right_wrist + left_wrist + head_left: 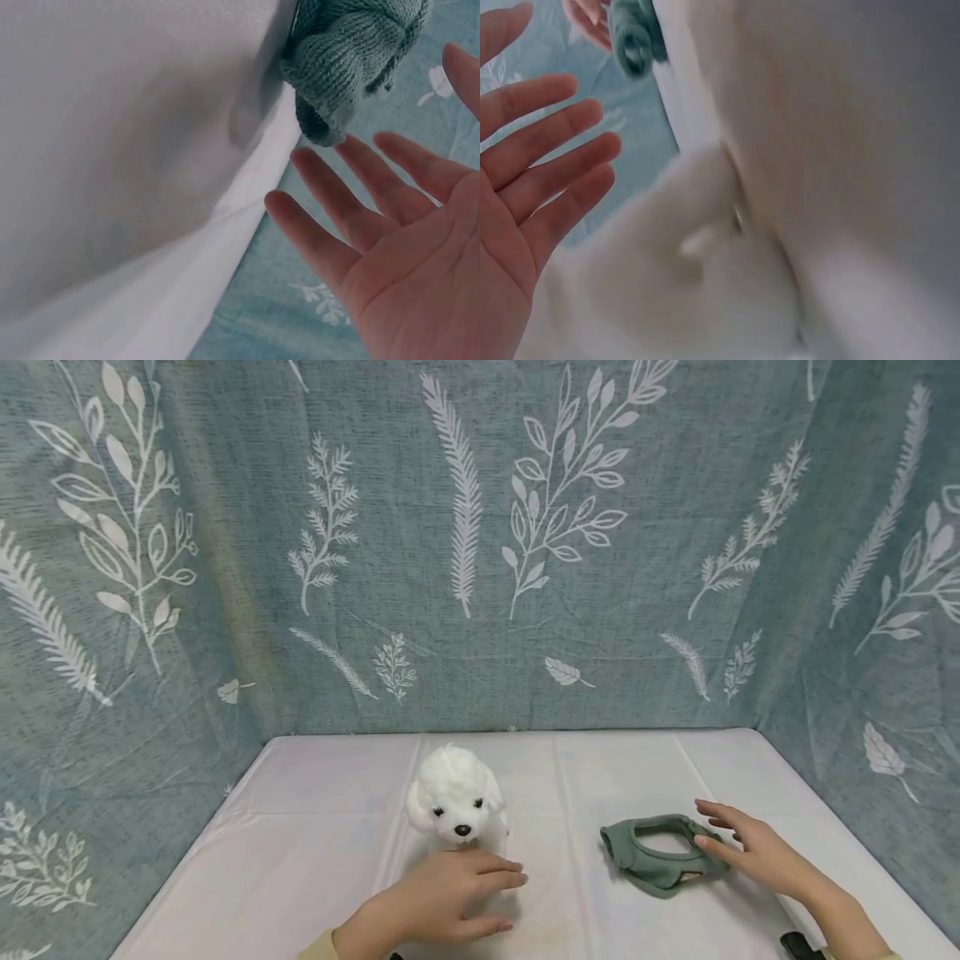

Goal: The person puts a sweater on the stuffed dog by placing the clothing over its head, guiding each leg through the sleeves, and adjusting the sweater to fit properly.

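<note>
Reach step, nothing gripped yet. Left hand (pixel 442 897) spread flat, hovering just before white plush dog (pixel 456 802), lower centre. Right hand (pixel 750 847) spread beside green knit garment (pixel 660 856), lower right on surface (pixel 315 835). Next likely calls for closing fingers on both.

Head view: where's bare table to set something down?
Free: the white table left of the plush dog, the back strip behind it, and the gap between it and the green knit garment. Crowded in front: left hand, right hand.
</note>
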Demonstrator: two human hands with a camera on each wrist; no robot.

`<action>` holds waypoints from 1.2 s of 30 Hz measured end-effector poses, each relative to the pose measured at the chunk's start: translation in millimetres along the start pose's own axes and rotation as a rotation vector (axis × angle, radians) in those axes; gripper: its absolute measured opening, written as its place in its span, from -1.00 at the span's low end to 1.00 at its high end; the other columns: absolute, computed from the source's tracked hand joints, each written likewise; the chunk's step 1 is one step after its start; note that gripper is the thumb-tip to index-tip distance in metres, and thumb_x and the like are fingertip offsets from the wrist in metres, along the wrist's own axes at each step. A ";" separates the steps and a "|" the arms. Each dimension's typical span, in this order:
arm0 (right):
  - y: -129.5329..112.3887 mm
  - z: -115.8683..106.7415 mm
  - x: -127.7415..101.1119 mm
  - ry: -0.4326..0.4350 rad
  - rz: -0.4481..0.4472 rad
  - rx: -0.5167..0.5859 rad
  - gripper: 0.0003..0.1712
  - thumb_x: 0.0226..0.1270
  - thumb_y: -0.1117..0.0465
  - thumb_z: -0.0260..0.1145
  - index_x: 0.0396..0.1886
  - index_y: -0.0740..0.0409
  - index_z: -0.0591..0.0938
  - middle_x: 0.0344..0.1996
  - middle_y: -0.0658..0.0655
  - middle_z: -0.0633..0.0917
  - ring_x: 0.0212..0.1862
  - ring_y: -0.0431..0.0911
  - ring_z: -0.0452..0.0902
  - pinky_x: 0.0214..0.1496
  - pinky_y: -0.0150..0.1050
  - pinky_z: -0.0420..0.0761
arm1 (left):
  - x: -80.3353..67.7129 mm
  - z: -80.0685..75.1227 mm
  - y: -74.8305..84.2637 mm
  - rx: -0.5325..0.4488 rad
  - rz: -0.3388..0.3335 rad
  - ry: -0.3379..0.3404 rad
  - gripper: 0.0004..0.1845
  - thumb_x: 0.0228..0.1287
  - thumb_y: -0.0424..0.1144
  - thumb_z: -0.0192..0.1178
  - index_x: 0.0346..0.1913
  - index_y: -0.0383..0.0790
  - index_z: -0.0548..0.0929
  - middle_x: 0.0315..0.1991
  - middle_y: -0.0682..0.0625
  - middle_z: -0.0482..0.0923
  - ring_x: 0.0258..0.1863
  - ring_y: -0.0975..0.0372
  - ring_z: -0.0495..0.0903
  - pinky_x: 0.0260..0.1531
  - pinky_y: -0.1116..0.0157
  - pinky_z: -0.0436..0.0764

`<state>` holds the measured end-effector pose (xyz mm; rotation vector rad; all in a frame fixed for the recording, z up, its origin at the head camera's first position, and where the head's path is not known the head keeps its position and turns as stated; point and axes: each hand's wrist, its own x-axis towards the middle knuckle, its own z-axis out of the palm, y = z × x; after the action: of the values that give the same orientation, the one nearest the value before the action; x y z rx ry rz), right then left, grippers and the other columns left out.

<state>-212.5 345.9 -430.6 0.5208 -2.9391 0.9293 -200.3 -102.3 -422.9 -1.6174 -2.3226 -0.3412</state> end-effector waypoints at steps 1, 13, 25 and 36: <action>0.5 -0.3 0.2 -0.005 -0.002 0.010 -0.32 0.40 0.00 0.17 0.35 0.33 0.29 0.24 0.42 0.42 0.14 0.33 0.44 0.01 0.23 0.50 | 4.8 1.8 0.9 -0.002 0.002 -0.013 -0.55 0.36 0.10 0.06 0.19 -0.03 0.55 0.13 0.12 0.55 0.08 0.33 0.54 0.00 0.37 0.55; 6.5 0.7 0.1 -0.044 0.005 0.029 -0.33 0.36 -0.02 0.21 0.30 0.31 0.37 0.17 0.35 0.51 0.06 0.23 0.52 -0.03 -0.07 0.60 | 65.1 28.7 -0.5 0.048 0.012 -0.041 -0.50 0.36 0.10 0.04 0.26 -0.05 0.47 0.18 0.10 0.51 0.16 0.29 0.49 0.14 0.38 0.46; 15.7 -1.9 -4.7 -0.071 -0.039 0.089 -0.34 0.24 0.00 0.33 0.24 0.24 0.45 0.13 0.32 0.55 0.02 -0.18 0.57 -0.07 -0.09 0.61 | 124.0 51.8 -0.9 -0.040 -0.170 -0.088 -0.45 0.30 0.21 0.06 0.25 0.02 0.48 0.14 0.12 0.51 0.11 0.33 0.51 -0.01 0.42 0.53; 17.2 -2.9 -5.6 -0.036 -0.063 0.083 -0.39 0.15 -0.01 0.39 0.11 0.26 0.55 -0.01 0.27 0.64 -0.10 -0.49 0.50 -0.15 -0.35 0.63 | 149.9 70.5 -4.0 -0.127 -0.345 -0.174 -0.36 0.19 0.21 0.20 0.22 -0.11 0.50 0.07 0.03 0.58 0.02 0.29 0.57 -0.03 0.42 0.54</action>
<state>-213.0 362.4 -438.4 0.6365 -2.9068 1.0494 -260.3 51.8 -433.7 -1.3401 -2.7695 -0.4453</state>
